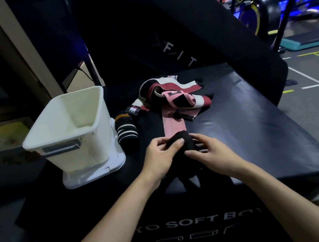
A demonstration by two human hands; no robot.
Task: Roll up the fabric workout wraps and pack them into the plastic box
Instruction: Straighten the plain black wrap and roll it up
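Note:
A pink wrap (173,124) runs from a tangled pile toward me across a black padded box. Its near end is a dark rolled part (180,141) that both hands hold. My left hand (162,154) grips the roll's left side with the thumb on top. My right hand (208,151) pinches its right side. The pile of pink, maroon, white and black wraps (173,96) lies behind. A black wrap with white and orange stripes (125,129) lies beside the white plastic box (69,134), which stands open at the left on its lid.
The black soft box top (247,120) has bare surface to the right. A tall black padded block (162,37) rises behind the pile. Gym machines and a teal step stand far right. The padded box's front edge is close to my forearms.

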